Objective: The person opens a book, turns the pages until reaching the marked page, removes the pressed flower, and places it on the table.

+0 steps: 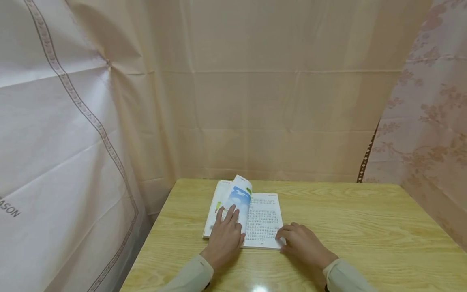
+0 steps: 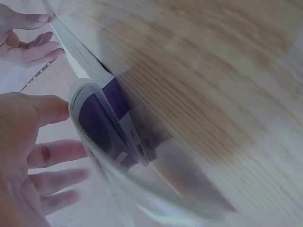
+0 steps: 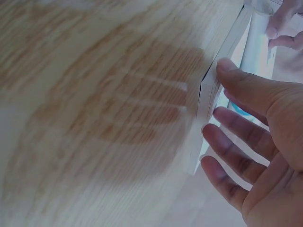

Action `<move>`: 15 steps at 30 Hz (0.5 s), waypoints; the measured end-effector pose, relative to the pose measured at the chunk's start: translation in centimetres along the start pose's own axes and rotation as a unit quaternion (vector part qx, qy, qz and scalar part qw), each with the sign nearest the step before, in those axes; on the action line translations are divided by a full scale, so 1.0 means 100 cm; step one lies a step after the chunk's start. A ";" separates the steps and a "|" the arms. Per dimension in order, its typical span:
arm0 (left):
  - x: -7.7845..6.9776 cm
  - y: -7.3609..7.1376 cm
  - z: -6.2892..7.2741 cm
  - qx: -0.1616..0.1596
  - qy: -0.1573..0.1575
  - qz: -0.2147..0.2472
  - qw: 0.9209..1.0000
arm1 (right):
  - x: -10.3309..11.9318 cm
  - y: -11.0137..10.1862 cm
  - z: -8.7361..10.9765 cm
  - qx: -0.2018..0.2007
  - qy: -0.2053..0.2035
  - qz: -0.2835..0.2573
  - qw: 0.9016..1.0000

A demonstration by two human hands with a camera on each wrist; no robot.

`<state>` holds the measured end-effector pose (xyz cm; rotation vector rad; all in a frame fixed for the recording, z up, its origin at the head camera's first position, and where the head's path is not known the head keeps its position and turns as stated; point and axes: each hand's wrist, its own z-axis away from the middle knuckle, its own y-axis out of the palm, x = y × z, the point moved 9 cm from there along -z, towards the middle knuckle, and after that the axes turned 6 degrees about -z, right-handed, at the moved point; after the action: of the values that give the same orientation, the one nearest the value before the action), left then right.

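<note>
An open book lies on the table, its right page covered in small printed text. Toward its left side a curled page with a blue picture stands up from the stack. My left hand presses on the left pages with extended fingers; in the left wrist view its thumb touches the bent pages, and a purple cover part shows beneath. At the lower right corner of the book, my right hand touches the edge with relaxed fingers. In the right wrist view the thumb lies against the page edges.
The wooden table carries the book near its left side. Beige cloth hangs behind the far edge. A pale sheet with a patterned band hangs at the left, a floral one at the right.
</note>
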<state>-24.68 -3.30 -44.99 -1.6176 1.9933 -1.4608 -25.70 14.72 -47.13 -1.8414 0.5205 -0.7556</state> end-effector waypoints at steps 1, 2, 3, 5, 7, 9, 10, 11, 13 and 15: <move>0.000 0.000 0.000 0.003 0.003 -0.002 1.000 | 0.000 0.000 0.000 0.000 -0.003 -0.004 1.000; -0.001 0.000 0.001 0.005 0.004 0.002 1.000 | 0.000 -0.001 0.000 0.001 -0.004 -0.008 1.000; -0.001 0.000 0.002 0.009 0.004 0.009 1.000 | 0.000 -0.001 -0.001 0.002 -0.006 -0.012 1.000; -0.001 0.001 0.004 0.010 0.008 0.022 1.000 | -0.001 -0.001 -0.001 0.006 -0.010 -0.021 1.000; -0.001 0.000 0.006 0.009 0.011 0.030 0.999 | -0.002 -0.001 -0.002 0.011 -0.012 -0.029 0.999; -0.001 0.000 0.007 0.004 0.014 0.030 0.999 | -0.003 -0.002 -0.003 0.015 -0.016 -0.036 0.999; 0.000 -0.001 0.008 0.002 0.015 0.028 1.000 | -0.003 -0.002 -0.004 0.018 -0.017 -0.040 0.999; 0.000 -0.001 0.008 0.002 0.013 0.027 1.000 | -0.004 -0.003 -0.004 0.020 -0.018 -0.044 0.999; 0.001 -0.001 0.008 0.005 0.010 0.030 0.999 | -0.004 -0.004 -0.006 0.023 -0.023 -0.049 0.998; 0.001 0.000 0.007 0.018 0.006 0.037 0.999 | -0.003 -0.004 -0.006 0.024 -0.028 -0.052 0.998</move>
<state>-24.27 -3.75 -45.33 -1.5081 1.9985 -1.4745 -26.38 14.65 -46.66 -1.8511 0.3702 -0.7771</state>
